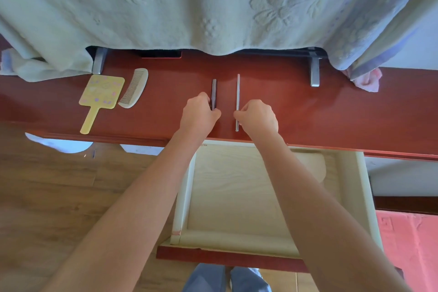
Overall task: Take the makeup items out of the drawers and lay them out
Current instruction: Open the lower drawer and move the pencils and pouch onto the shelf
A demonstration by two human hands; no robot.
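Note:
On the red-brown tabletop, my left hand pinches the near end of a short dark makeup pencil that lies pointing away from me. My right hand grips a long thin silver makeup pencil near its lower end; it lies parallel, a little to the right. A yellow hand mirror and a cream comb lie side by side at the left. Below the hands, the drawer is pulled out, its pale wooden bottom bare where my arms do not cover it.
A pale green embossed towel hangs over something on two metal feet at the back of the table. A pink cloth lies at the right. Wooden floor is at the left, a red mat at the lower right.

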